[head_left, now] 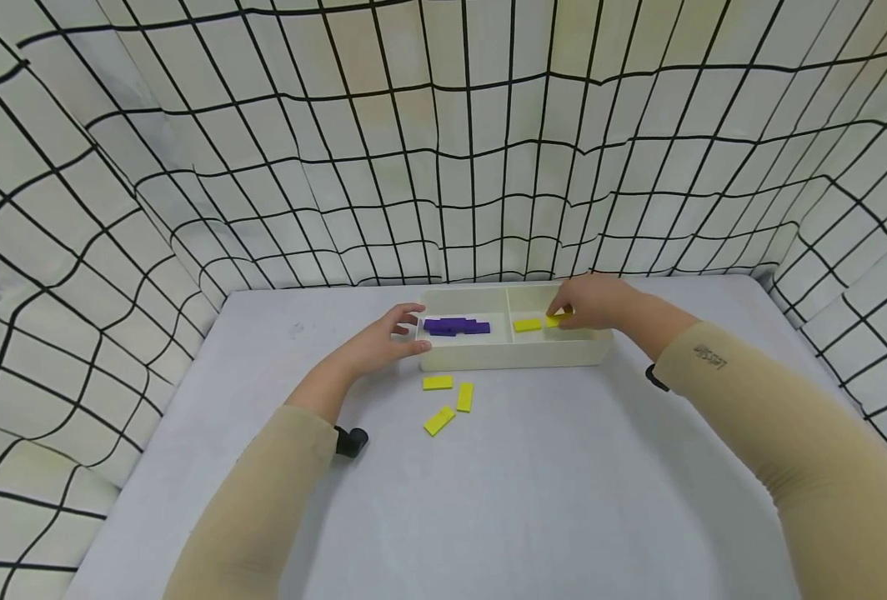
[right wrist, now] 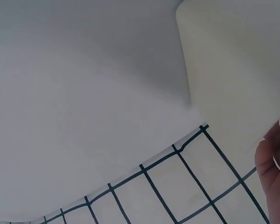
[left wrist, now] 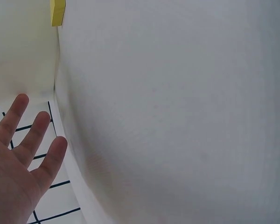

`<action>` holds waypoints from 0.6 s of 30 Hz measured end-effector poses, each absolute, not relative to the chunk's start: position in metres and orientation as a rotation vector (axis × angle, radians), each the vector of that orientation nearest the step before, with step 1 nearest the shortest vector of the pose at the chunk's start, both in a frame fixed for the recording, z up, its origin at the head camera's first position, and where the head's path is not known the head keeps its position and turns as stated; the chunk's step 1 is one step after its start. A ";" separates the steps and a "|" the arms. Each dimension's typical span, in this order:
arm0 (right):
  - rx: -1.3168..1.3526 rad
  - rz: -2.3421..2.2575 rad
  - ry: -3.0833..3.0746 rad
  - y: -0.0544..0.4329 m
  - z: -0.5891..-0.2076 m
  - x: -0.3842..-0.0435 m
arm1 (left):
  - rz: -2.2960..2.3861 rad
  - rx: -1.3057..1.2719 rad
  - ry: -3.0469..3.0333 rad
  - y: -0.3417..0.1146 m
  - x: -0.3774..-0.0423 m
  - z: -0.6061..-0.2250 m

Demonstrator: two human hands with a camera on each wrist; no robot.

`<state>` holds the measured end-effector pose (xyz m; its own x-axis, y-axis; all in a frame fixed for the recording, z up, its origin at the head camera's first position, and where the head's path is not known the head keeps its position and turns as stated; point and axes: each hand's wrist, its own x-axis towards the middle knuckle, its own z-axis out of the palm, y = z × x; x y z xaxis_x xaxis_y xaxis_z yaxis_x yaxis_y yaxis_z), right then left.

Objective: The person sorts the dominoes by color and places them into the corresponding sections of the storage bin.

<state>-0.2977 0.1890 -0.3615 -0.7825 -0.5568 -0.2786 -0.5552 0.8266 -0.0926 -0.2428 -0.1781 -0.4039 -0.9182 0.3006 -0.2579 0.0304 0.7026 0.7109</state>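
A cream two-compartment box (head_left: 511,358) stands near the table's far edge. Purple blocks (head_left: 454,326) lie bunched in its left compartment. In the right compartment lies one yellow block (head_left: 528,325); beside it, my right hand (head_left: 597,302) pinches another yellow block (head_left: 556,320), partly hidden by the fingers. My left hand (head_left: 379,340) is at the box's left end, thumb by the front corner and fingers towards the back. The left wrist view shows that hand's fingers (left wrist: 33,135) spread and fairly straight. The right wrist view catches only part of the right hand (right wrist: 277,163).
Three loose yellow blocks lie on the white table (head_left: 533,483) in front of the box: one flat by its front wall (head_left: 438,382), one turned lengthwise (head_left: 465,397), one slanted (head_left: 439,421). White walls with a black grid (head_left: 451,179) enclose the back and sides.
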 end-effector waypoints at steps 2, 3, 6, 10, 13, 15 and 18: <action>-0.854 0.017 2.712 0.187 -0.365 -0.298 | 1.056 0.259 2.558 -0.178 -0.243 -0.403; -0.863 0.030 2.710 0.186 -0.366 -0.299 | 1.055 0.265 2.558 -0.177 -0.242 -0.403; -0.897 0.077 2.718 0.183 -0.371 -0.300 | 1.052 0.266 2.562 -0.177 -0.242 -0.403; -0.951 0.110 2.733 0.183 -0.377 -0.304 | 1.063 0.275 2.559 -0.178 -0.241 -0.403; -0.969 0.116 2.738 0.184 -0.380 -0.306 | 1.065 0.274 2.560 -0.177 -0.242 -0.404; -0.963 0.123 2.740 0.185 -0.382 -0.307 | 1.061 0.268 2.562 -0.177 -0.242 -0.405; -0.958 0.125 2.743 0.186 -0.385 -0.308 | 1.059 0.258 2.562 -0.177 -0.243 -0.405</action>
